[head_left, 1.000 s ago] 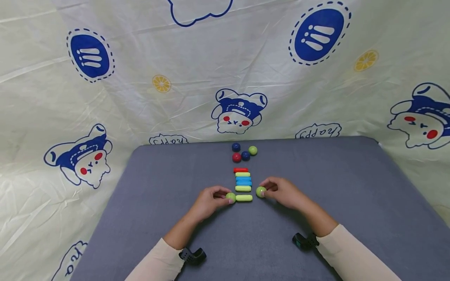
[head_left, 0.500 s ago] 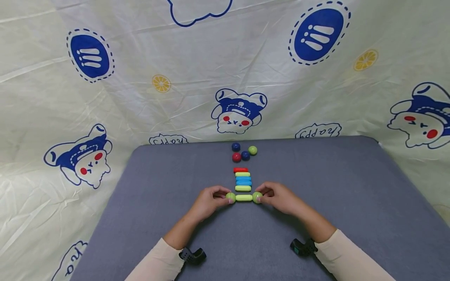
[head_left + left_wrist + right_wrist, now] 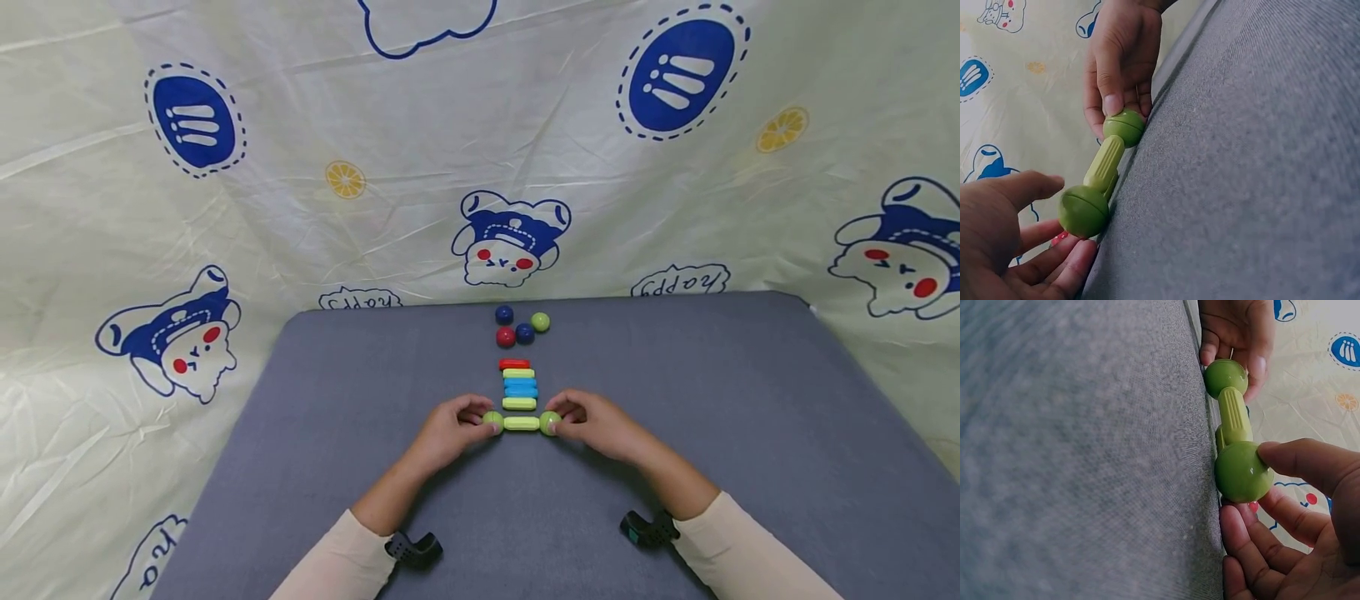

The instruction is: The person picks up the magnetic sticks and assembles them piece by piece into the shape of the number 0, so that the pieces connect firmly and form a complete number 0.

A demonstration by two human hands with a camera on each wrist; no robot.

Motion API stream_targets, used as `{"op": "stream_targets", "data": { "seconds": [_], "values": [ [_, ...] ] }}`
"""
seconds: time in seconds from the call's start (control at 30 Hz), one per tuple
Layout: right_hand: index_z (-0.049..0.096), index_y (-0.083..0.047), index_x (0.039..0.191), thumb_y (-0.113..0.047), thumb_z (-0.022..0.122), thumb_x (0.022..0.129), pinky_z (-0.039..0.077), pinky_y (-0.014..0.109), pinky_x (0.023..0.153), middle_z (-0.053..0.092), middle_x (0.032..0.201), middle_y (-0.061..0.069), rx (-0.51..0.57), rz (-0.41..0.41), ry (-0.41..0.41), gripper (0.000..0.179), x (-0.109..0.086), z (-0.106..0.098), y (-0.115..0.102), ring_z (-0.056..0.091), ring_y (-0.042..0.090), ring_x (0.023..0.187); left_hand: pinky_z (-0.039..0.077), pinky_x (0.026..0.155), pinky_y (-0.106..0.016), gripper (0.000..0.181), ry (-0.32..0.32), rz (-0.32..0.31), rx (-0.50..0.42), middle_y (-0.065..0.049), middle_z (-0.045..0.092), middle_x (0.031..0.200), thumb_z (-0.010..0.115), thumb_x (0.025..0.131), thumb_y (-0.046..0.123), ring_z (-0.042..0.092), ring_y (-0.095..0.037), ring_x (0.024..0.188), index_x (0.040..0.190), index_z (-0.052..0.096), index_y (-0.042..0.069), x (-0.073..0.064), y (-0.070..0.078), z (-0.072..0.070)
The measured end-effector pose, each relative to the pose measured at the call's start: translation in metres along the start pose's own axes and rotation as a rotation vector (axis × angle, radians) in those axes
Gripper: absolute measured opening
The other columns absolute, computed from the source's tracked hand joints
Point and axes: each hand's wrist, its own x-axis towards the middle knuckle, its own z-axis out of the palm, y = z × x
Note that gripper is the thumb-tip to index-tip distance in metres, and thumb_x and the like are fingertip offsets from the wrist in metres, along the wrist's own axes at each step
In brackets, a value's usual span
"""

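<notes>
A yellow-green ribbed rod lies crosswise near the middle of the table with a green ball at each end, forming a dumbbell shape. My left hand holds the left green ball between thumb and fingers. On the opposite end, my right hand pinches the right green ball, its thumb on the ball's side. Both balls touch the rod's ends. Just beyond lies a row of short rods: a yellow-green rod, two blue rods, another yellow-green one and a red rod.
Behind the rods sit a red ball, two dark blue balls and a green ball. The grey cloth-covered table ends at a pale printed curtain. Each wrist wears a black band.
My right hand has brought its green ball left and toward me, from apart to touching the rod's right end. Over the last half second both hands stay nearly still.
</notes>
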Motion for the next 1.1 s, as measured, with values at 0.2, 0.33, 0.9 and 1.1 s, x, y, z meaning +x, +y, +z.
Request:
{"op": "stream_targets", "data": {
  "seconds": [0.2, 0.33, 0.9, 1.1],
  "values": [
    [0.066, -0.007, 0.119, -0.023, 0.071, 0.096, 0.050, 0.034, 0.082, 0.068, 0.111, 0.008, 0.014, -0.009, 0.005, 0.029, -0.002, 0.000, -0.001, 0.062, 0.017, 0.097, 0.056, 0.071, -0.026, 0.031, 0.054, -0.002, -0.013, -0.006, 0.072, 0.105, 0.075, 0.092, 0.030, 0.065, -0.013, 0.089, 0.116, 0.072, 0.009, 0.005, 0.004, 0.002],
    [0.066, -0.008, 0.118, -0.022, 0.071, 0.096, 0.050, 0.033, 0.081, 0.068, 0.109, 0.008, 0.014, 0.001, 0.007, 0.027, -0.002, 0.000, -0.001, 0.062, 0.017, 0.096, 0.055, 0.071, -0.025, 0.025, 0.080, 0.022, 0.033, -0.005, 0.072, 0.103, 0.076, 0.091, 0.026, 0.065, -0.012, 0.088, 0.111, 0.074, 0.010, 0.012, 0.009, 0.006],
    [0.066, -0.008, 0.119, -0.023, 0.069, 0.097, 0.050, 0.033, 0.082, 0.068, 0.109, 0.007, 0.002, -0.004, 0.000, 0.028, -0.002, 0.001, 0.001, 0.062, 0.017, 0.097, 0.052, 0.074, -0.029, 0.016, 0.074, -0.045, 0.113, -0.006, 0.073, 0.094, 0.081, 0.086, 0.017, 0.063, -0.013, 0.084, 0.097, 0.074, 0.008, 0.035, 0.024, 0.015],
    [0.066, -0.008, 0.119, -0.023, 0.069, 0.097, 0.050, 0.030, 0.081, 0.068, 0.108, 0.007, -0.002, -0.006, 0.004, 0.027, -0.001, 0.002, 0.001, 0.063, 0.015, 0.096, 0.050, 0.072, -0.027, 0.014, 0.087, -0.047, 0.135, -0.005, 0.073, 0.089, 0.082, 0.084, 0.015, 0.061, -0.012, 0.080, 0.093, 0.073, 0.008, 0.038, 0.025, 0.017]
  ]
}}
